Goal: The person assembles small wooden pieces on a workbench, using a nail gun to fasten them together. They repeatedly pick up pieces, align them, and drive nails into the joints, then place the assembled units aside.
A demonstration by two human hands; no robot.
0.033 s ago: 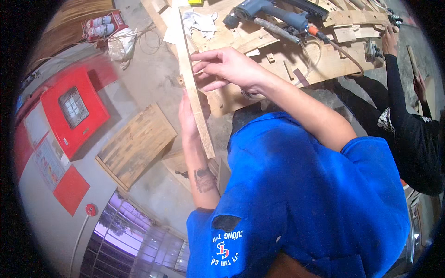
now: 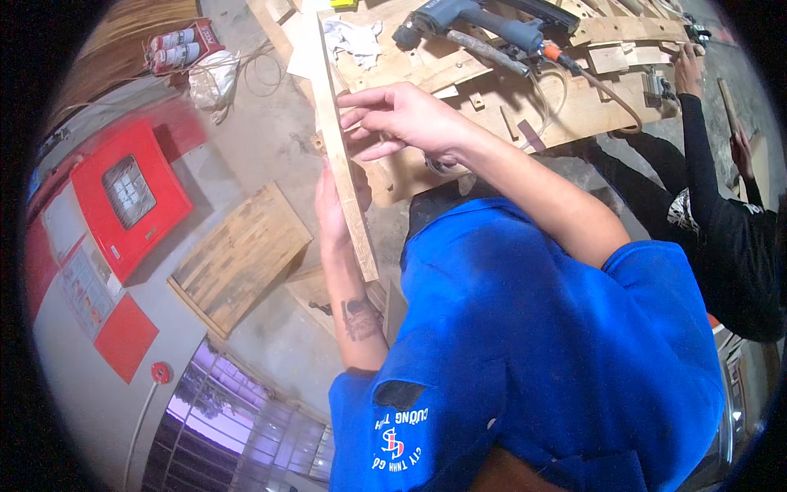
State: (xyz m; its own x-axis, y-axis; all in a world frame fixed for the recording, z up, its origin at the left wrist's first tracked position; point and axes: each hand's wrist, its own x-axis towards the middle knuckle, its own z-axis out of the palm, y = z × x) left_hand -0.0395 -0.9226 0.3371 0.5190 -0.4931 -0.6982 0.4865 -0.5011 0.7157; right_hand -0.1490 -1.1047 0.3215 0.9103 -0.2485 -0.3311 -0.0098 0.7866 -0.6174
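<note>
A long, narrow wooden strip [image 2: 351, 205] slants in front of me, its near end beside my left forearm and its far end over the workbench. My left hand [image 2: 329, 201] is wrapped round it from below, part of the fingers hidden behind the wood. On the other side, my right hand [image 2: 402, 123] has its fingers apart and stretched toward the strip; the fingertips are at its edge, and whether they press on it I cannot tell. Beyond my right hand, a grey-blue nail gun [image 2: 484, 25] with an orange hose fitting lies on the plywood workbench [image 2: 574, 123].
A white cloth [image 2: 352, 41] and several wood offcuts lie on the bench. At the right, a co-worker's hand [image 2: 689, 70] rests at the bench edge. To the left are a wooden panel [image 2: 242, 258], a red wall cabinet [image 2: 131, 201] and a white bag [image 2: 213, 82].
</note>
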